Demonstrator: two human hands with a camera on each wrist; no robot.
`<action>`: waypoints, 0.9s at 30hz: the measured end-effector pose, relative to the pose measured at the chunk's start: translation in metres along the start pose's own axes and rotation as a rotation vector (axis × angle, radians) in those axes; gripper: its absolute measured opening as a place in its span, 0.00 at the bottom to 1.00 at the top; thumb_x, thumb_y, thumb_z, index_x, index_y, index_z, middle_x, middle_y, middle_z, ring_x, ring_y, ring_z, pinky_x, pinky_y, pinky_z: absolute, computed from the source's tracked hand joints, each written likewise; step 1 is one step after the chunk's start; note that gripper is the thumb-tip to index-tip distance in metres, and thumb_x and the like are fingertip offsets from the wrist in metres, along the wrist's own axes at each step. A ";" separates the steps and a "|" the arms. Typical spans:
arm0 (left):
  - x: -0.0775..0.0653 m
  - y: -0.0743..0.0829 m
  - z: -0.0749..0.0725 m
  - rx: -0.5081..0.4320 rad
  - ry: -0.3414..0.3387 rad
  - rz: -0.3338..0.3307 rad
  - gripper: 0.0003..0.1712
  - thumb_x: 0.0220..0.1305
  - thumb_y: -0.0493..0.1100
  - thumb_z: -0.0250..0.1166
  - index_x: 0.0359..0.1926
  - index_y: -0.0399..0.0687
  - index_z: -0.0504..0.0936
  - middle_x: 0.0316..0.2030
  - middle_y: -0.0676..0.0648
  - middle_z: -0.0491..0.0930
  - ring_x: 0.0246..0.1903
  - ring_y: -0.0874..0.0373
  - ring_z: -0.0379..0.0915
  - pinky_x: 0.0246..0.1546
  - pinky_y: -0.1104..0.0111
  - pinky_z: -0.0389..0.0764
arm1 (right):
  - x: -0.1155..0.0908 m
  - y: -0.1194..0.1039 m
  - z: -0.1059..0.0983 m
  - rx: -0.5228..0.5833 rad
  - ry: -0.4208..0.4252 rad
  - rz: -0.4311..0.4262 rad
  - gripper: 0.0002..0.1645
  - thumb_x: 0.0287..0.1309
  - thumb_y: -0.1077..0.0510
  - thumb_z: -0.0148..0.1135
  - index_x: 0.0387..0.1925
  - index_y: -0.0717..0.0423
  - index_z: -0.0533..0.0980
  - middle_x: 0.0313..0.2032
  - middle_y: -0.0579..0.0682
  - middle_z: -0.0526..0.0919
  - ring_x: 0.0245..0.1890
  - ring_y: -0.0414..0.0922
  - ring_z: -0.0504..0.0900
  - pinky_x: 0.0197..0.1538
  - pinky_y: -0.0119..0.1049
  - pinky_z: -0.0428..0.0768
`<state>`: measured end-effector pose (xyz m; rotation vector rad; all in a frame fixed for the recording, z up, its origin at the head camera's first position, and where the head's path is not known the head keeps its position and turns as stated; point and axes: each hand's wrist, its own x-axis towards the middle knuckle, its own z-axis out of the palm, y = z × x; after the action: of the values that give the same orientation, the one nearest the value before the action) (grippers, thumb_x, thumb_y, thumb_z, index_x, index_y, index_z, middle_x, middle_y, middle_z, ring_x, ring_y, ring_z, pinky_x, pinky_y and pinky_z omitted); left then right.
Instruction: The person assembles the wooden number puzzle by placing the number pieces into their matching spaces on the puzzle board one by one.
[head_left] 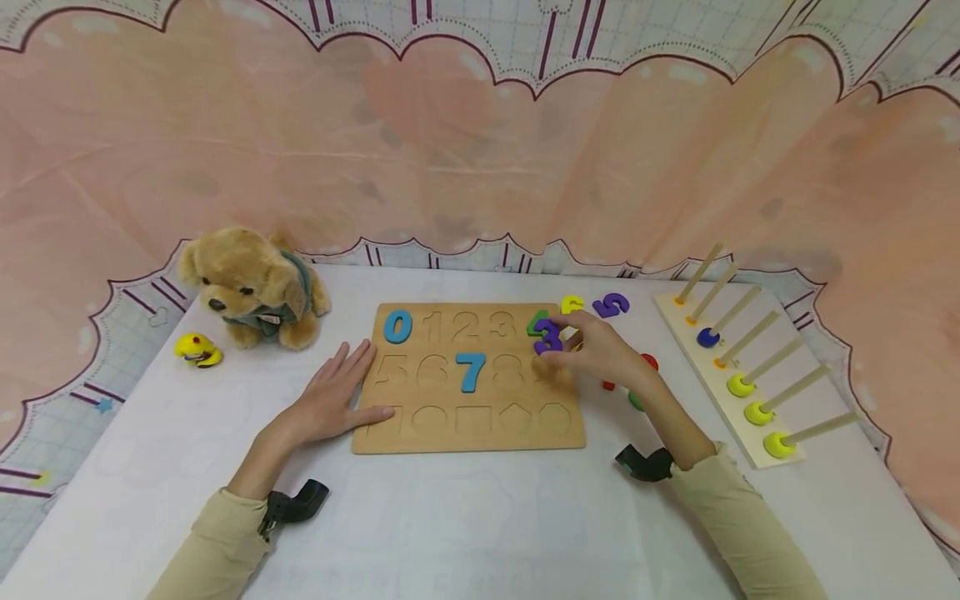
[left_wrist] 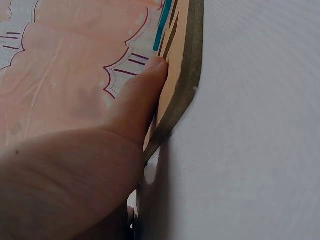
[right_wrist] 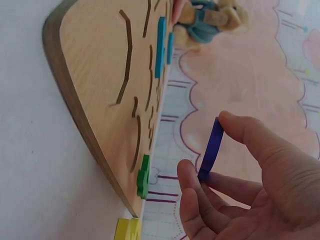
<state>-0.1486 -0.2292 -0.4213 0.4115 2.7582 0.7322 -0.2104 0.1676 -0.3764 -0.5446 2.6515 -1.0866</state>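
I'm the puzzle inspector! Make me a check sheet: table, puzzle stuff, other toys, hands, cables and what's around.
Table: white table under the wooden board.
Puzzle stuff: blue 0, blue 7 and green 4 on the board; yellow piece and purple piece near its far right corner; red piece and green piece partly hidden.
Other toys: plush dog, yellow toy, peg stand.
Hands: left hand rests at the board's left edge, right hand pinches purple 3 over the board; black device on each wrist.
Cables: nothing seen.
Around: patterned cloth behind the table.

Purple 3 (head_left: 552, 336), blue 0 (head_left: 389, 327), blue 7 (head_left: 471, 373), green 4 (head_left: 535, 326), tan board (head_left: 468, 440).
White tabletop (head_left: 465, 525); peach backdrop (head_left: 480, 183) with maroon scalloped lines; beige sleeves (head_left: 750, 525).
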 end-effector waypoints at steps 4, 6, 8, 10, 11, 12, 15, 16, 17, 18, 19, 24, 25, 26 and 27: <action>0.002 0.002 -0.002 0.003 -0.001 0.006 0.61 0.58 0.68 0.63 0.77 0.42 0.41 0.77 0.37 0.39 0.76 0.36 0.26 0.72 0.38 0.36 | -0.001 -0.005 0.002 0.004 0.000 0.003 0.39 0.55 0.55 0.70 0.65 0.65 0.67 0.53 0.61 0.76 0.45 0.52 0.82 0.44 0.38 0.82; 0.002 0.002 -0.002 0.005 -0.001 0.009 0.61 0.58 0.68 0.63 0.77 0.41 0.42 0.77 0.37 0.40 0.76 0.36 0.26 0.72 0.38 0.36 | -0.001 -0.008 0.004 0.002 0.004 0.009 0.39 0.55 0.54 0.71 0.65 0.64 0.68 0.51 0.60 0.77 0.44 0.52 0.82 0.43 0.37 0.82; 0.002 0.002 -0.001 0.007 0.001 0.008 0.61 0.58 0.68 0.63 0.77 0.41 0.42 0.77 0.37 0.40 0.76 0.35 0.26 0.72 0.39 0.36 | 0.001 -0.012 0.005 -0.014 0.002 0.011 0.40 0.54 0.53 0.71 0.65 0.63 0.68 0.51 0.60 0.77 0.44 0.51 0.82 0.41 0.35 0.82; 0.001 0.002 0.000 0.009 0.004 0.006 0.61 0.58 0.68 0.63 0.77 0.41 0.42 0.77 0.37 0.40 0.76 0.35 0.27 0.72 0.39 0.36 | 0.005 -0.015 0.008 -0.038 -0.003 -0.002 0.41 0.54 0.51 0.72 0.65 0.62 0.68 0.55 0.59 0.76 0.44 0.50 0.81 0.41 0.34 0.82; 0.001 0.002 0.000 0.010 0.005 0.004 0.61 0.57 0.68 0.63 0.77 0.41 0.42 0.77 0.37 0.40 0.76 0.35 0.27 0.72 0.39 0.36 | 0.007 -0.017 0.009 -0.051 -0.006 -0.010 0.40 0.53 0.51 0.72 0.65 0.61 0.69 0.56 0.58 0.75 0.44 0.50 0.81 0.41 0.34 0.81; 0.001 0.001 0.000 0.010 0.007 0.005 0.61 0.57 0.68 0.63 0.77 0.41 0.43 0.77 0.37 0.41 0.76 0.35 0.27 0.72 0.39 0.36 | 0.010 -0.018 0.010 -0.072 -0.011 -0.018 0.40 0.53 0.50 0.72 0.65 0.60 0.69 0.57 0.58 0.75 0.43 0.49 0.81 0.41 0.34 0.81; 0.002 -0.001 0.002 0.011 0.011 0.009 0.61 0.58 0.69 0.63 0.77 0.41 0.43 0.77 0.38 0.41 0.76 0.35 0.27 0.72 0.39 0.36 | 0.023 -0.023 0.014 -0.144 -0.033 -0.023 0.39 0.54 0.48 0.71 0.65 0.57 0.70 0.56 0.57 0.75 0.43 0.48 0.78 0.44 0.36 0.81; 0.002 -0.002 0.003 0.011 0.012 0.011 0.61 0.58 0.69 0.63 0.77 0.41 0.43 0.77 0.38 0.41 0.76 0.35 0.27 0.72 0.39 0.36 | 0.028 -0.025 0.015 -0.170 -0.041 -0.017 0.39 0.54 0.47 0.71 0.65 0.56 0.70 0.54 0.56 0.76 0.44 0.48 0.77 0.45 0.37 0.81; 0.002 -0.002 0.003 0.012 0.013 0.012 0.61 0.58 0.69 0.63 0.77 0.41 0.43 0.77 0.37 0.41 0.76 0.35 0.27 0.72 0.39 0.36 | 0.033 -0.026 0.016 -0.197 -0.051 -0.008 0.39 0.54 0.46 0.71 0.64 0.56 0.71 0.52 0.56 0.76 0.44 0.48 0.77 0.46 0.37 0.81; 0.002 -0.002 0.003 0.012 0.015 0.013 0.61 0.58 0.68 0.63 0.77 0.40 0.43 0.77 0.37 0.41 0.76 0.35 0.27 0.72 0.39 0.37 | 0.038 -0.027 0.017 -0.229 -0.061 -0.002 0.39 0.54 0.45 0.70 0.64 0.56 0.71 0.52 0.56 0.77 0.46 0.49 0.76 0.48 0.39 0.81; 0.002 -0.002 0.003 0.013 0.016 0.014 0.61 0.58 0.69 0.63 0.77 0.40 0.43 0.77 0.37 0.41 0.76 0.35 0.27 0.72 0.39 0.37 | 0.043 -0.028 0.018 -0.249 -0.071 -0.001 0.39 0.54 0.45 0.70 0.64 0.57 0.71 0.51 0.56 0.77 0.47 0.50 0.76 0.49 0.40 0.81; 0.002 -0.002 0.003 0.012 0.019 0.013 0.61 0.58 0.68 0.63 0.76 0.40 0.43 0.77 0.37 0.41 0.76 0.35 0.27 0.72 0.39 0.37 | 0.063 -0.030 0.023 -0.323 -0.120 -0.010 0.38 0.54 0.45 0.70 0.61 0.61 0.72 0.53 0.58 0.76 0.49 0.50 0.76 0.55 0.42 0.81; 0.002 -0.002 0.003 0.014 0.018 0.014 0.61 0.58 0.68 0.63 0.76 0.39 0.43 0.77 0.37 0.41 0.76 0.35 0.27 0.72 0.39 0.36 | 0.066 -0.030 0.024 -0.332 -0.129 -0.008 0.38 0.54 0.45 0.70 0.61 0.62 0.72 0.53 0.59 0.76 0.49 0.50 0.76 0.55 0.42 0.81; 0.001 -0.002 0.003 0.014 0.017 0.015 0.61 0.58 0.67 0.63 0.76 0.39 0.43 0.77 0.37 0.41 0.76 0.35 0.27 0.72 0.39 0.36 | 0.069 -0.030 0.025 -0.349 -0.135 -0.012 0.38 0.54 0.45 0.71 0.60 0.62 0.73 0.52 0.59 0.76 0.48 0.50 0.76 0.55 0.42 0.81; 0.002 -0.002 0.003 0.018 0.016 0.015 0.61 0.58 0.67 0.63 0.76 0.39 0.43 0.77 0.37 0.41 0.76 0.35 0.27 0.72 0.39 0.36 | 0.071 -0.029 0.026 -0.365 -0.139 -0.018 0.38 0.53 0.45 0.71 0.60 0.63 0.73 0.52 0.59 0.76 0.47 0.49 0.76 0.55 0.41 0.81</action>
<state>-0.1495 -0.2292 -0.4248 0.4327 2.7818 0.7184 -0.2589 0.1020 -0.3787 -0.6837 2.7337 -0.5428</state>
